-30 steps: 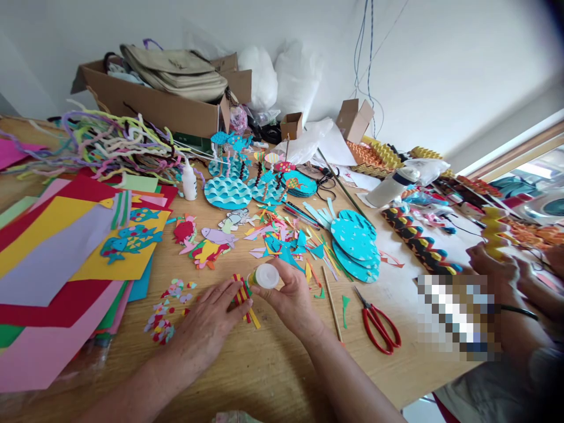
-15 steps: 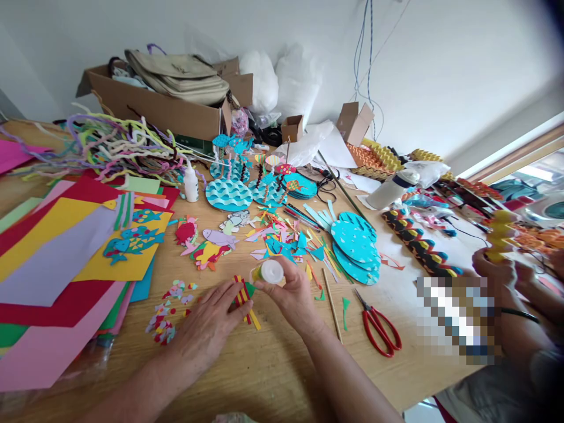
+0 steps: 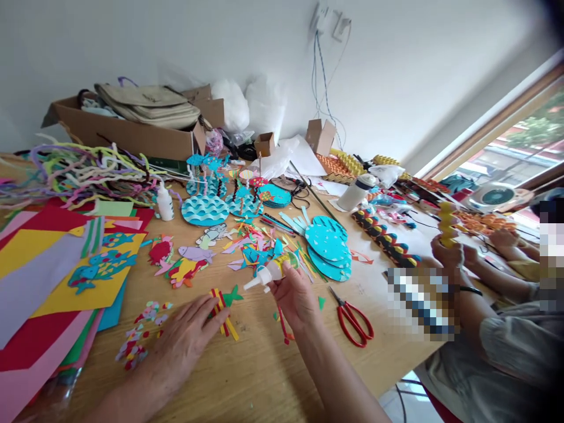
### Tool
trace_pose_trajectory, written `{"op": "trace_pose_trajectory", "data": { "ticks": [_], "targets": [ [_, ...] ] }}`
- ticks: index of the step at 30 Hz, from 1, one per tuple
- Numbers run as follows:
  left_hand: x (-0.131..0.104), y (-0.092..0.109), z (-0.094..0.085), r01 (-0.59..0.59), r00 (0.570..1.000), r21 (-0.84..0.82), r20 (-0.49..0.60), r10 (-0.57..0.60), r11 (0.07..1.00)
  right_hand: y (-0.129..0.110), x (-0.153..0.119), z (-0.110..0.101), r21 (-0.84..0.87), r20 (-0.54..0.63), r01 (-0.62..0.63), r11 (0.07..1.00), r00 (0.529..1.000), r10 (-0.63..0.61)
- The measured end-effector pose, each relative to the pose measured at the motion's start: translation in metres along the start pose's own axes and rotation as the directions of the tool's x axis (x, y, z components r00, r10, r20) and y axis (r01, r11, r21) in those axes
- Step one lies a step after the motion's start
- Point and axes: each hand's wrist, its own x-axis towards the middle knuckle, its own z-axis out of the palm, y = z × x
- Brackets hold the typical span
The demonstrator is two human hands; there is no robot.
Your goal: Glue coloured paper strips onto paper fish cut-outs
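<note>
My right hand (image 3: 299,294) is closed round a small glue bottle (image 3: 275,269), its white nozzle tilted down to the left. The palm of my left hand (image 3: 187,329) faces down, fingers resting on red and yellow paper strips (image 3: 229,326) laid over a green paper fish, whose tail (image 3: 233,295) shows beyond the fingertips. Most of the fish is hidden. Colored paper dots (image 3: 132,343) lie left of my left hand. Paper fish (image 3: 191,273) and cut scraps lie beyond both hands.
Red-handled scissors (image 3: 352,320) lie right of my right hand. Blue ovals (image 3: 328,244), colored sheets (image 3: 26,329) and a white bottle (image 3: 165,202) are around. Other people's hands (image 3: 447,252) are at the right.
The glue bottle has turned from its round white end facing me to its nozzle pointing left. The view has shifted right and up. My left hand stays on the strips.
</note>
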Motion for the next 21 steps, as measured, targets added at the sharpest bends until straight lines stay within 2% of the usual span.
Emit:
{"op": "trace_pose_trajectory", "data": {
  "ticks": [3, 6, 8, 10, 12, 15, 17, 18, 19, 21],
  "targets": [
    [0.005, 0.003, -0.012, 0.027, 0.996, -0.099, -0.088, -0.036, 0.995, 0.001, -0.007, 0.004, 0.114, -0.001, -0.074, 0.991, 0.997, 0.075],
    [0.02, 0.015, -0.019, 0.125, 0.977, -0.394, -0.112, -0.183, 0.911, 0.009, -0.018, 0.014, 0.24, 0.055, -0.159, 0.958, 0.987, 0.15],
    [0.035, 0.025, -0.019, 0.208, 0.948, -0.623, -0.063, -0.313, 0.754, 0.017, -0.026, 0.022, 0.302, 0.106, -0.19, 0.934, 0.98, 0.166],
    [0.053, 0.035, -0.018, 0.286, 0.89, -0.776, -0.003, -0.457, 0.562, 0.024, -0.032, 0.025, 0.319, 0.154, -0.199, 0.926, 0.976, 0.157],
    [0.069, 0.042, -0.019, 0.29, 0.858, -0.876, 0.06, -0.51, 0.385, 0.026, -0.035, 0.023, 0.271, 0.188, -0.209, 0.94, 0.969, 0.161],
    [0.089, 0.047, -0.028, 0.27, 0.847, -0.939, 0.125, -0.516, 0.215, 0.017, -0.032, 0.015, 0.027, 0.214, -0.16, 0.987, 0.965, 0.151],
    [0.099, 0.049, -0.034, 0.288, 0.849, -0.946, 0.18, -0.497, 0.149, 0.005, -0.027, 0.01, -0.238, 0.273, -0.008, 0.971, 0.959, 0.075],
    [0.104, 0.05, -0.035, 0.294, 0.853, -0.947, 0.199, -0.483, 0.129, -0.003, -0.024, 0.009, -0.382, 0.314, 0.099, 0.919, 0.949, 0.028],
    [0.109, 0.05, -0.034, 0.297, 0.859, -0.947, 0.21, -0.468, 0.121, -0.01, -0.02, 0.009, -0.518, 0.354, 0.211, 0.829, 0.935, -0.017],
    [0.118, 0.048, -0.03, 0.283, 0.872, -0.947, 0.188, -0.452, 0.151, -0.024, -0.009, 0.008, -0.717, 0.429, 0.396, 0.573, 0.899, -0.085]
  ]
}}
